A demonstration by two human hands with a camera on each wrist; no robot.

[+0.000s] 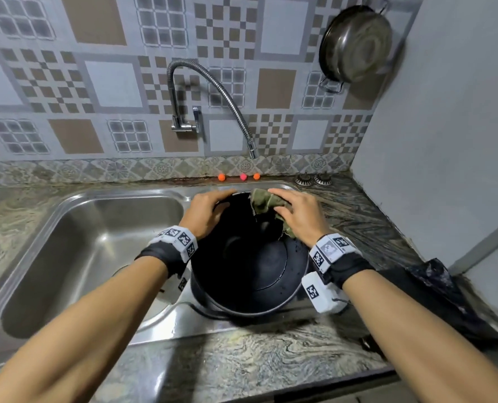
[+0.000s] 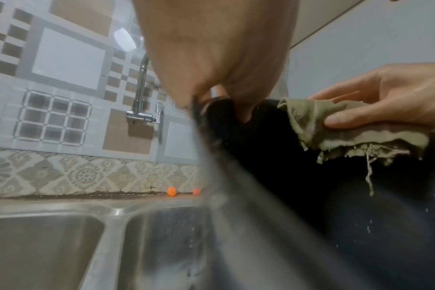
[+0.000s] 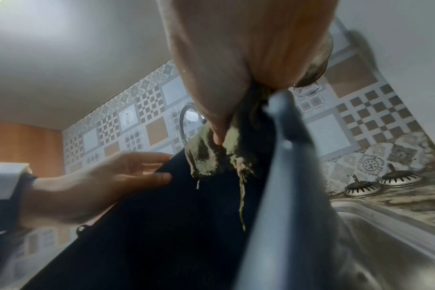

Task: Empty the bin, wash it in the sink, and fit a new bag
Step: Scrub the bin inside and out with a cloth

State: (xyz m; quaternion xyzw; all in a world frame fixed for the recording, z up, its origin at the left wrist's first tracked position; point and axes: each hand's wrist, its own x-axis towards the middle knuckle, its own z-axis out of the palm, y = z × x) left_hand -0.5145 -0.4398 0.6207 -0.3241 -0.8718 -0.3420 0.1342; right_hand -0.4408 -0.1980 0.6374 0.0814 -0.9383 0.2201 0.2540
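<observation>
The washing step looks in hand: the left hand (image 1: 205, 212) grips the round black plastic bin's (image 1: 250, 274) rim while the right hand (image 1: 295, 212) pinches a frayed olive-green cloth (image 1: 263, 203) there, so wiping onward round the rim likely comes next.

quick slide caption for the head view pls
Left hand steadies the black bin at the sink while the right hand wipes its rim with a green cloth.

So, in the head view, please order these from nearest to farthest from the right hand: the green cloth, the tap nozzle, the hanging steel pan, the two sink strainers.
1. green cloth: held under the right hand, at the bin's far rim.
2. sink strainers: on the counter, behind and slightly right.
3. tap nozzle: above, behind.
4. hanging steel pan: high on the wall, right.
</observation>
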